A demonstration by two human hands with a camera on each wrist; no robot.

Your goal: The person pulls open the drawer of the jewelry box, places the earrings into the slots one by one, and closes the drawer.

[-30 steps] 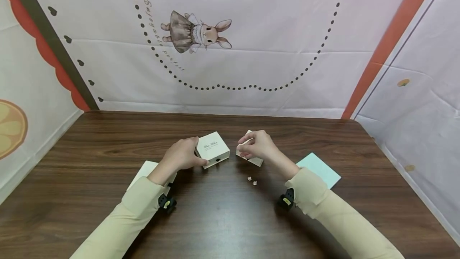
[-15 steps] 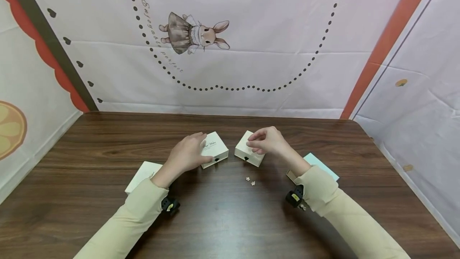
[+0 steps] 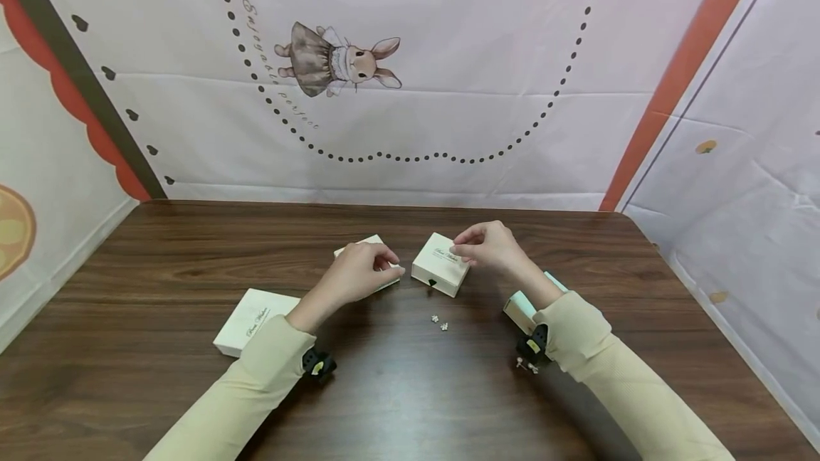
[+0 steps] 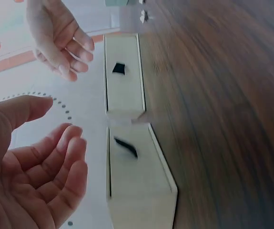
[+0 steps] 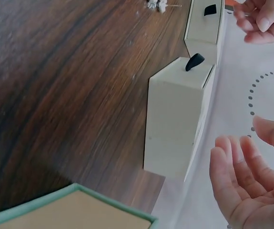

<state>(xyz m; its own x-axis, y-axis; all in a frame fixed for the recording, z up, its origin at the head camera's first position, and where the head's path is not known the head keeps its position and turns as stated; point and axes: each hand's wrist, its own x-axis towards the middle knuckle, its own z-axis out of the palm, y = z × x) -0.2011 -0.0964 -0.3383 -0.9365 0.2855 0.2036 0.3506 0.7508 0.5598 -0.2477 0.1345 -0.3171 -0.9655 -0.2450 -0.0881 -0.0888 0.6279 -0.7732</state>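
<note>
My left hand (image 3: 361, 272) hovers over the left of two cream drawer boxes, partly hiding this box (image 3: 373, 239). In the left wrist view its fingers are loosely bent, thumb apart, with nothing between them. Near the upper right corner of the other cream box (image 3: 438, 265) is my right hand (image 3: 492, 247), also holding nothing, as the right wrist view shows. Each of these boxes has a black pull tab (image 4: 119, 68) on its front face and stands pushed closed. Two small flower-shaped pieces (image 3: 444, 326), like stud earrings, lie in front of them.
Another cream box (image 3: 253, 320) with printed lettering stands at the left, partly behind my left sleeve. A mint-green box (image 3: 520, 309) is partly hidden by my right forearm. Two more small studs (image 3: 532, 368) lie beneath my right wrist. The brown wooden table (image 3: 397, 404) meets a printed cloth backdrop.
My right hand has drawn back rightward, uncovering the right-hand cream box. My left hand has left the side of its box and moved right, above it. The view has shifted slightly.
</note>
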